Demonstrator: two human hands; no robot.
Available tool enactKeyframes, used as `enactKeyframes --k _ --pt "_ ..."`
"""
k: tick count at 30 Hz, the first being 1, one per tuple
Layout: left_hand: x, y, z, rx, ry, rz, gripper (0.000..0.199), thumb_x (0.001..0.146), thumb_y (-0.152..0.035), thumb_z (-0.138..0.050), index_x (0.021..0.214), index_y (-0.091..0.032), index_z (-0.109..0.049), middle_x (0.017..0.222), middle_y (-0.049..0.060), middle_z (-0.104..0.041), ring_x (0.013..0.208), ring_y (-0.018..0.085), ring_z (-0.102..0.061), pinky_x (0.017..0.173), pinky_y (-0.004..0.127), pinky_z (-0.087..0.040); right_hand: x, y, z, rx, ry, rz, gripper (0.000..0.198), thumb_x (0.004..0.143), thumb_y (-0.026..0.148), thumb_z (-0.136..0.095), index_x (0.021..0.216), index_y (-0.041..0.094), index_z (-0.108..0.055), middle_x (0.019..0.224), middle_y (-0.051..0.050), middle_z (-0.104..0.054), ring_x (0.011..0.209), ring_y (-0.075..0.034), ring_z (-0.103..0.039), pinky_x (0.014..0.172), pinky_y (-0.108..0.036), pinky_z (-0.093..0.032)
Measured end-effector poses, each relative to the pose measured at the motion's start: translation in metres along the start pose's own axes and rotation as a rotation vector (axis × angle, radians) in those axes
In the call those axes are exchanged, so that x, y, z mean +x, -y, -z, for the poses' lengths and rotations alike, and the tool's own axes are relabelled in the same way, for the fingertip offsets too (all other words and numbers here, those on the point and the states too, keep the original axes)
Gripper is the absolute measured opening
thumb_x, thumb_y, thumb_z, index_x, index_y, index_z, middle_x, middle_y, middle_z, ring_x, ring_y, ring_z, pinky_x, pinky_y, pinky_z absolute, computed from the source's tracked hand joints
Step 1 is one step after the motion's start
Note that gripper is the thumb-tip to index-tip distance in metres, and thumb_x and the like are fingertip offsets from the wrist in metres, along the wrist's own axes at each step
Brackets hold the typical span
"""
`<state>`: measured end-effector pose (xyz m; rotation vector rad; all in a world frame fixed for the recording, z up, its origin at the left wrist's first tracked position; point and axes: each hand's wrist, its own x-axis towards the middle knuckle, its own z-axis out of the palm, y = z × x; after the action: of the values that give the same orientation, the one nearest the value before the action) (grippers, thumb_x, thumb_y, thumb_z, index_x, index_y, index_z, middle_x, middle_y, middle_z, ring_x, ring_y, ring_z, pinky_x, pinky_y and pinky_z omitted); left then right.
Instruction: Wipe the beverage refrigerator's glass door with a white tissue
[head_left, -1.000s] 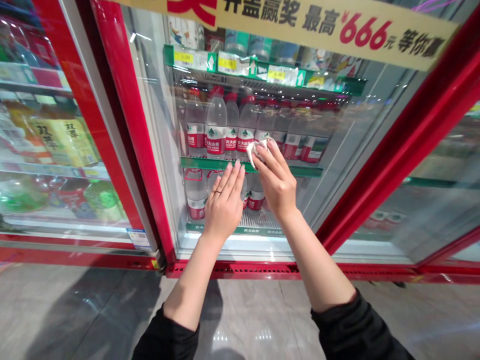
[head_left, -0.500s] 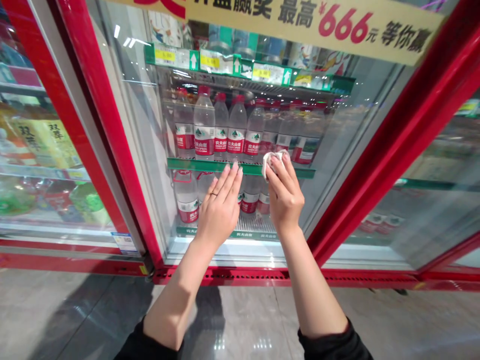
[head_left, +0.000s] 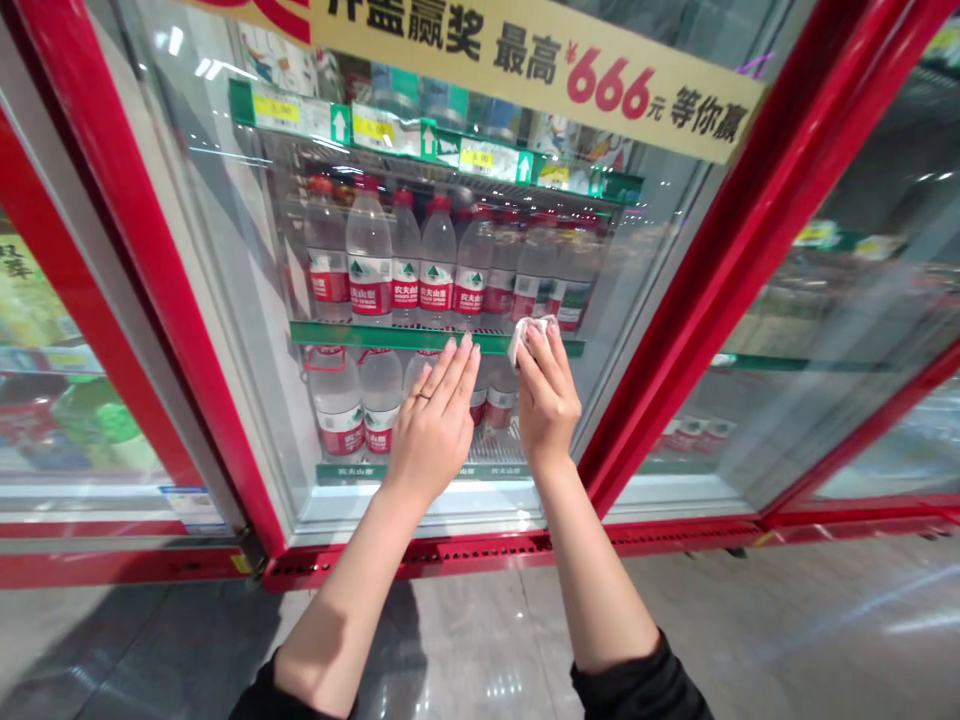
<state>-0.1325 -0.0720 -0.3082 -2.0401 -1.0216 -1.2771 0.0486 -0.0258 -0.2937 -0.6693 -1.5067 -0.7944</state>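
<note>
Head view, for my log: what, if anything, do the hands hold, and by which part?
The right hand holds a white cloth by its lower-right part; left hand, nothing.

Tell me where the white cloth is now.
In the head view, the white cloth is just right of centre, held in the right hand, in front of the middle green shelf strip near its right end.

- middle shelf [head_left: 345, 333], green edge: row of red-capped water bottles [head_left: 437, 265], upright
- bottom shelf [head_left: 356, 471]: more bottles [head_left: 381, 400], also standing
- floor [head_left: 480, 640]: shiny grey tile, red fridge [head_left: 480, 550] on it
</note>
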Motion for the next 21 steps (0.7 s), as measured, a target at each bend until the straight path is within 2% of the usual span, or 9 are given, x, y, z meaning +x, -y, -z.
enactKeyframes --k 3,6,10,12,14,17,21 --pt "0.0 -0.007 -0.001 -0.005 0.02 -0.004 0.089 0.104 -0.003 -0.042 0.177 -0.024 0.004 0.178 0.005 -0.03 0.166 0.022 -0.031 0.139 0.041 -0.028 0.005 -0.021 0.006 -0.005 -0.131 -0.067 0.051 0.11 0.013 -0.051 0.153 0.036 -0.063 0.154 -0.004 -0.069 0.156 -0.025 -0.053 0.125 -0.056 -0.053" --pt "0.001 -0.015 -0.004 -0.007 0.046 -0.012 0.088 0.105 -0.004 -0.042 0.177 -0.023 0.006 0.178 0.005 -0.03 0.166 0.021 -0.029 0.14 0.041 -0.028 0.022 -0.029 -0.002 -0.013 -0.16 -0.102 0.05 0.112 0.018 -0.045 0.156 0.037 -0.06 0.158 -0.003 -0.066 0.159 -0.026 -0.049 0.127 -0.06 -0.05" --pt "0.004 -0.021 -0.011 -0.037 0.041 -0.002 0.091 0.104 -0.006 -0.041 0.175 -0.028 0.011 0.178 0.0 -0.025 0.166 0.019 -0.026 0.141 0.044 -0.029 0.026 -0.026 -0.005 0.03 -0.005 -0.064 0.051 0.114 0.02 -0.043 0.16 0.037 -0.056 0.159 -0.002 -0.065 0.162 -0.023 -0.042 0.132 -0.056 -0.046" --pt "0.005 -0.023 -0.014 -0.076 0.034 0.023 0.091 0.104 -0.008 -0.039 0.174 -0.033 0.013 0.178 -0.003 -0.021 0.166 0.017 -0.023 0.141 0.044 -0.029 0.017 -0.028 0.004 0.043 0.081 -0.013 0.049 0.113 0.02 -0.045 0.158 0.036 -0.058 0.156 -0.002 -0.068 0.161 -0.022 -0.044 0.131 -0.054 -0.048" --pt "0.005 -0.025 -0.016 -0.118 0.038 0.042 0.092 0.103 -0.01 -0.039 0.174 -0.038 0.013 0.177 -0.006 -0.02 0.166 0.015 -0.023 0.141 0.042 -0.028 0.008 -0.036 0.018 0.032 0.11 0.031 0.047 0.112 0.019 -0.047 0.155 0.033 -0.062 0.154 -0.004 -0.07 0.159 -0.022 -0.048 0.128 -0.052 -0.052" --pt "0.008 -0.028 -0.02 -0.164 0.033 0.046 0.096 0.1 -0.01 -0.041 0.173 -0.042 0.013 0.176 -0.008 -0.021 0.164 0.018 -0.027 0.141 0.043 -0.027 0.007 -0.056 0.032 -0.05 0.028 0.038 0.044 0.111 0.019 -0.05 0.149 0.031 -0.067 0.149 -0.005 -0.073 0.155 -0.023 -0.053 0.124 -0.052 -0.056" --pt "0.012 -0.034 -0.022 -0.195 0.013 0.049 0.101 0.095 -0.008 -0.044 0.173 -0.043 0.01 0.176 -0.01 -0.019 0.163 0.019 -0.029 0.142 0.039 -0.024 0.031 -0.072 0.028 -0.163 -0.141 -0.074 0.041 0.113 0.024 -0.045 0.146 0.032 -0.07 0.149 -0.005 -0.073 0.152 -0.024 -0.057 0.124 -0.057 -0.055"
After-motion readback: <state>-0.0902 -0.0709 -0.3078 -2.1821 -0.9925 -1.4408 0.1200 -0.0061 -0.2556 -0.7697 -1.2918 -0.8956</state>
